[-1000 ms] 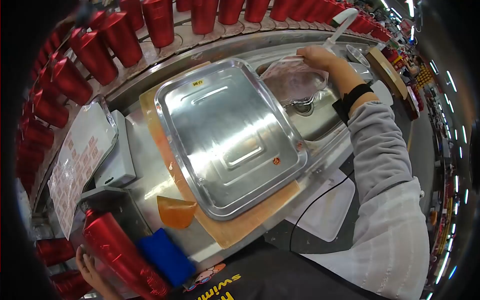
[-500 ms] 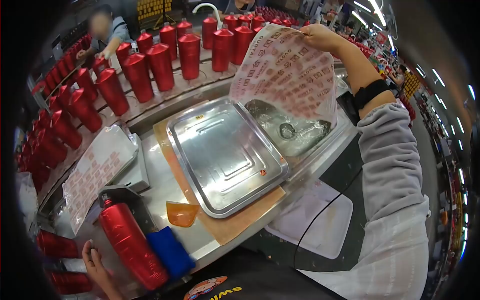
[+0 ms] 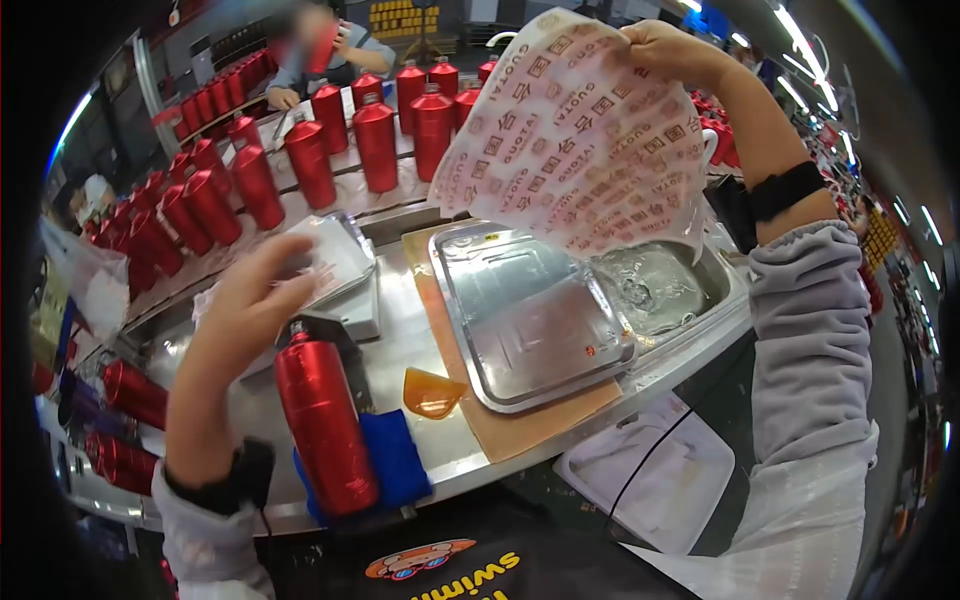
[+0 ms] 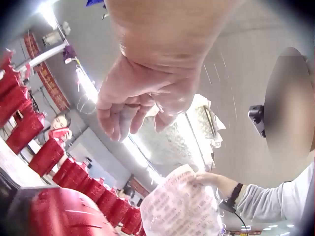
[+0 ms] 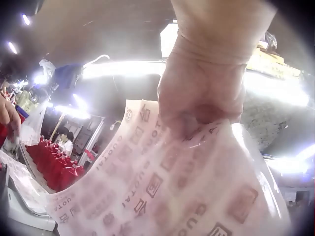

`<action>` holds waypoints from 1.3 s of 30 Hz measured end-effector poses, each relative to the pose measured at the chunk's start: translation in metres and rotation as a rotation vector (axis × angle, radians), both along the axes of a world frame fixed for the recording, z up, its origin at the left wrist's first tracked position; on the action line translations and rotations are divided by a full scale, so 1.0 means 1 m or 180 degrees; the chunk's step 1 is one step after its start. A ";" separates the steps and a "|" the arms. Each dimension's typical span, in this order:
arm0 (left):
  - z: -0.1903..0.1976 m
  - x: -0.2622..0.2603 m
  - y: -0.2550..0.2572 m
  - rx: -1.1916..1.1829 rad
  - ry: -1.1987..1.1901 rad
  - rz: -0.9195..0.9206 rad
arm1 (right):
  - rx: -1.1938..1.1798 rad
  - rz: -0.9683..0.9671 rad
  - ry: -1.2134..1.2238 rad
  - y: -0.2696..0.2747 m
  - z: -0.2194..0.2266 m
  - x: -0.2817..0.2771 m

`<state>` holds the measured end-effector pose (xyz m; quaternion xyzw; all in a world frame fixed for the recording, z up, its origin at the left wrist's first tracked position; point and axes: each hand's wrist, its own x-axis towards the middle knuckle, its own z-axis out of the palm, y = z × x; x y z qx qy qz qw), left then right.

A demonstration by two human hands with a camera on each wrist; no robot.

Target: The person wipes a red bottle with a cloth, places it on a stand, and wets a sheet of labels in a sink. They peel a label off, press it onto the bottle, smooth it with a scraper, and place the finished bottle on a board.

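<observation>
A limp, wet translucent sheet (image 3: 560, 150) printed with red-brown characters and GUOTAI lettering hangs from my right hand (image 3: 680, 55), which pinches its top edge. In the right wrist view the sheet (image 5: 147, 191) drapes down from the fingers. Its lower edge overlaps the water-filled sink (image 3: 725, 265) and an upturned metal tray (image 3: 530, 340) in the head view. My left hand (image 3: 245, 310) is raised, holding nothing, its fingers loosely bent in the left wrist view. It is near a stack of printed sheets (image 3: 345, 255) and above a red bottle (image 3: 325, 425) lying on a blue cloth (image 3: 402, 455).
An amber scraper (image 3: 432, 393) lies between the cloth and the brown board (image 3: 480, 425) under the tray. Rows of red bottles (image 3: 375, 145) stand on a conveyor behind the counter. Another person (image 3: 370, 55) works beyond it. A white tray (image 3: 660, 480) sits below the counter's front edge.
My right hand has lifted the sheet up out of the sink. The left hand has risen from beside the red bottle toward the sheet stack. The head view has tilted up.
</observation>
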<state>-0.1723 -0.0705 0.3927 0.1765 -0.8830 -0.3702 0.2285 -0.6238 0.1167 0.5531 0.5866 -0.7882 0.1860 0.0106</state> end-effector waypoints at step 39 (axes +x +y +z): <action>0.026 -0.183 -0.029 0.1894 0.0348 0.0412 | -0.0368 -0.0187 -0.1755 0.004 -0.063 -0.026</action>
